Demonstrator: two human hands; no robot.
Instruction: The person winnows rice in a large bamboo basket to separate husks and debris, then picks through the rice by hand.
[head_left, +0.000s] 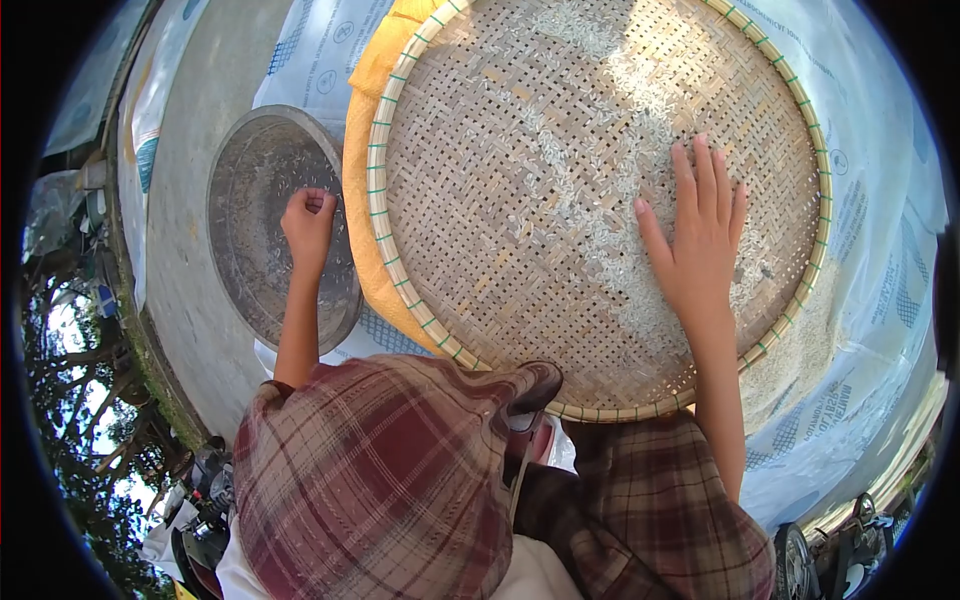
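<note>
My right hand (705,240) lies flat over the grains on a round woven bamboo winnowing tray (480,270), its fingers spread. White rice grains (560,180) are scattered over the weave, thicker through the middle and toward the far side. Over a grey metal basin (240,240) at the left, my left hand (310,225) is closed with its fingers curled in. What those fingers hold, if anything, is too small or hidden to make out. A few pale grains show in the basin near that hand.
An orange-yellow sheet (362,200) sticks out under the tray's left rim. Printed white-blue plastic sheeting (880,250) lies around it, with a pale spread of grain (800,370) at the right. Plaid cloth (370,470) fills the bottom; a motorbike wheel (795,565) shows at lower right.
</note>
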